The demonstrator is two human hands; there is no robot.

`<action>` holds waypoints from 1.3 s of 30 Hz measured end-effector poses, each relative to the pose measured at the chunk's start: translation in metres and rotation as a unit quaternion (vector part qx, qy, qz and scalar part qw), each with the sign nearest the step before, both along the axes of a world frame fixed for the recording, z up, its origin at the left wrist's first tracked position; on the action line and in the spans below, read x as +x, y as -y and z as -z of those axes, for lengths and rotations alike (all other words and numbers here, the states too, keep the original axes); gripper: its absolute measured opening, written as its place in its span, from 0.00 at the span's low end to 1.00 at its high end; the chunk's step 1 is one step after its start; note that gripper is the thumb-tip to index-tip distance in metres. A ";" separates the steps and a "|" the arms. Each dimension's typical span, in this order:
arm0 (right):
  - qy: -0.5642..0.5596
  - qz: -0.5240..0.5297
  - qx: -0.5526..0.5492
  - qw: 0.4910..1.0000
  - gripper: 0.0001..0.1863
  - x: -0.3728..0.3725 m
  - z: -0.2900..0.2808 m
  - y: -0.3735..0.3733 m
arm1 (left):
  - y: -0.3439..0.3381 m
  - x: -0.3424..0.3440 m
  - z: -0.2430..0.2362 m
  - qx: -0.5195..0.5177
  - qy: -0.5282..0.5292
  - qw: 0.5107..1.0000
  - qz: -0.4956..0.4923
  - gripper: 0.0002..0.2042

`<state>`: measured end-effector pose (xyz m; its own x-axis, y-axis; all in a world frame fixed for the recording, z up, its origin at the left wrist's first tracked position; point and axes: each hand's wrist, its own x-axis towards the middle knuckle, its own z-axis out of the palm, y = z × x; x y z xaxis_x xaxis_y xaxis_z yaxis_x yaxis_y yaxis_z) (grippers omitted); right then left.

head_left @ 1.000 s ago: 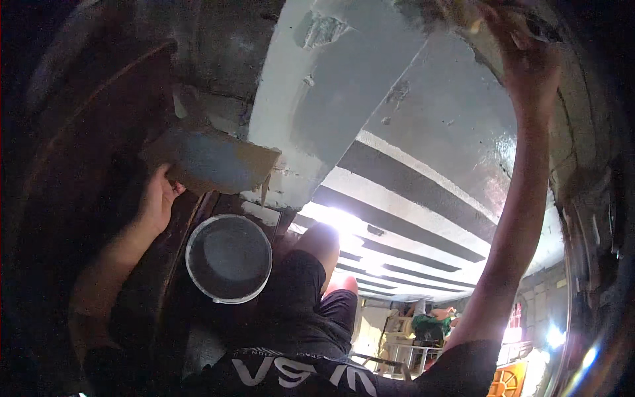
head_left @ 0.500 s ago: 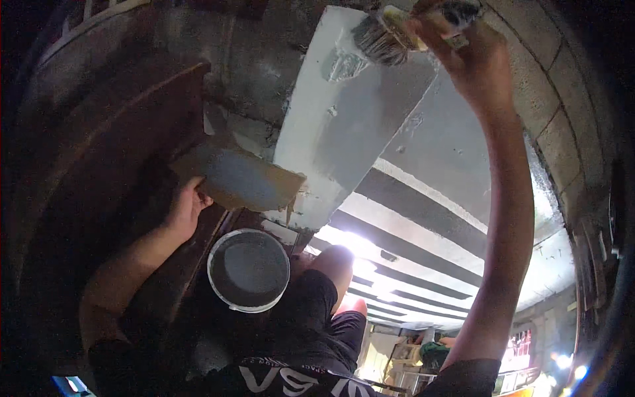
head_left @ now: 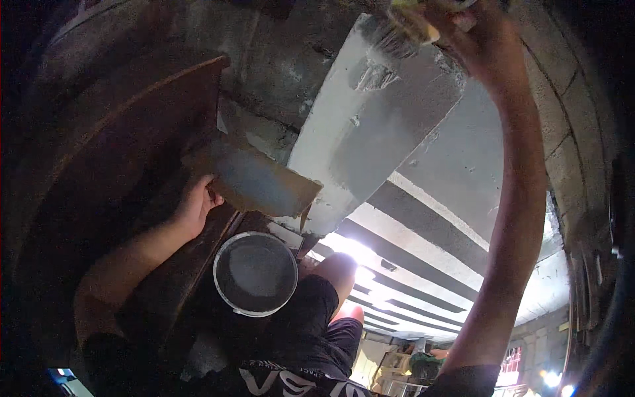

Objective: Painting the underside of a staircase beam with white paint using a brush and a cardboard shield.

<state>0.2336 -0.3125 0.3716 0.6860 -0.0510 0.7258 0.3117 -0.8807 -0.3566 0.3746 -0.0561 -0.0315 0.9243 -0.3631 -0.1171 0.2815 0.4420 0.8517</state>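
My right hand is raised at the top edge and closed around the handle of a wide paintbrush. Its bristles are at the far end of a pale painted slab face, beside a rough, streaked patch; they look pressed to it, though motion blurs them. Lower left, my left hand grips a brown flat board by its near left edge, thumb on top. A bluish-grey smear covers the board's middle. Below the board sits a round bucket with grey contents.
Dark and white stripes run across the lower part of the painted surface, with bright light on them. A dark brown curved panel rises on the left. Block wall borders the right. My knee is beside the bucket.
The view has shifted, so the slab, board and bucket appear lower and farther right. The brush has moved toward the slab's far end, partly leaving the picture's top. Both hands keep their holds.
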 end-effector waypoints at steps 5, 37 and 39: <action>0.060 -0.021 -0.150 0.987 0.19 -0.006 0.010 -0.010 | 0.001 0.001 0.001 0.006 -0.006 1.000 -0.021 0.07; 0.159 0.004 -0.638 0.754 0.16 0.002 0.122 0.038 | 0.001 -0.007 0.004 -0.034 -0.035 0.994 -0.099 0.11; 0.129 -0.022 -0.590 0.797 0.16 -0.002 0.154 0.037 | 0.000 -0.007 0.005 -0.041 -0.032 0.991 -0.127 0.11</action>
